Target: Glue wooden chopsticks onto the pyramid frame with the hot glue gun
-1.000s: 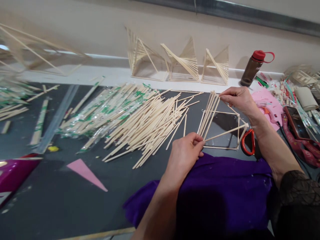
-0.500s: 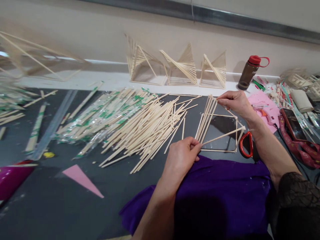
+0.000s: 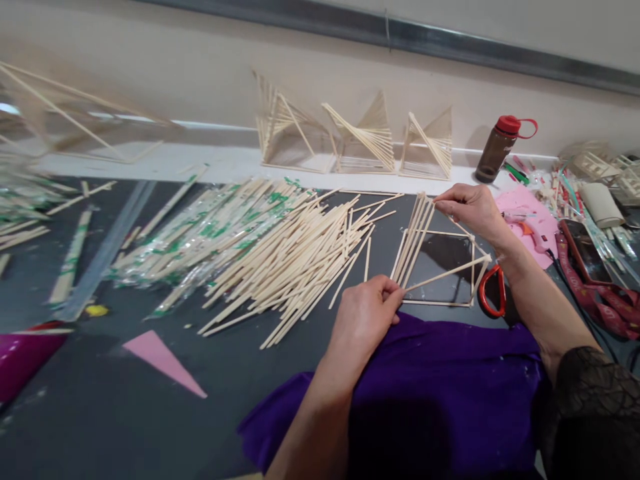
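A small open frame (image 3: 445,304) of thin wooden sticks stands on the dark table, with a slanted row of sticks along its left side. My left hand (image 3: 364,312) pinches the lower end of the outermost wooden stick (image 3: 421,241) in that row, at the frame's near left corner. At the same stick's upper end, the thumb and fingers of my right hand (image 3: 469,208) are closed. The fingertips partly hide both ends. Red-handled scissors (image 3: 481,297) lie just right of the frame, below my right wrist. Purple cloth (image 3: 450,340) spreads in front of it.
Loose sticks (image 3: 295,260) form a pile left of the frame, beside plastic-wrapped bundles (image 3: 200,233). Finished stick models (image 3: 367,143) line the wall. A bottle (image 3: 495,150), a pink glue gun (image 3: 537,235) and a phone (image 3: 587,250) are at the right.
Almost nothing differs. Both hands keep their pinch on the stick, and the whole view has shifted very slightly.
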`<state>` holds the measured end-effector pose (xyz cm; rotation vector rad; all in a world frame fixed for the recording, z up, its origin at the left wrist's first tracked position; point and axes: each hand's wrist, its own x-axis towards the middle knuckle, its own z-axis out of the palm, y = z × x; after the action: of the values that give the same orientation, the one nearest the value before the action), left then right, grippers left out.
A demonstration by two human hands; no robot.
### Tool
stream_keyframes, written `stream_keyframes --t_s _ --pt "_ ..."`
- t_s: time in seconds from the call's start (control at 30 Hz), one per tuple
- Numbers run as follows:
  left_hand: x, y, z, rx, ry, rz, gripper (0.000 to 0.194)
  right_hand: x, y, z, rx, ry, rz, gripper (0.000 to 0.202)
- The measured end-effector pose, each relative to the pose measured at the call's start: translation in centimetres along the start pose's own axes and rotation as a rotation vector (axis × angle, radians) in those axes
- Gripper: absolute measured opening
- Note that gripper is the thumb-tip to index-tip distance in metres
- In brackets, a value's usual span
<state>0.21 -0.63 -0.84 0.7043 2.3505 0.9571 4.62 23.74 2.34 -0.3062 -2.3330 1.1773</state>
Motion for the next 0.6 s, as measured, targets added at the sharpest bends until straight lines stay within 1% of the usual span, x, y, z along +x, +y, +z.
stream_keyframes --t_s 0.3,0.5,0.6 --pt "0.11 -0.18 0.19 -0.042 0.003 0.022 0.019 0.12 0.53 0.19 0.099 0.017 0.063 0.019" --pt "0.14 -0.34 0.23 -0.19 -0.066 -0.021 0.016 0.07 -0.02 -0.04 0.09 0.019 0.069 0.016" --pt "0.18 -0.38 0.19 -0.197 -0.087 -0.031 0.015 0.07 -0.21 -0.07 0.09 0.014 0.074 0.013"
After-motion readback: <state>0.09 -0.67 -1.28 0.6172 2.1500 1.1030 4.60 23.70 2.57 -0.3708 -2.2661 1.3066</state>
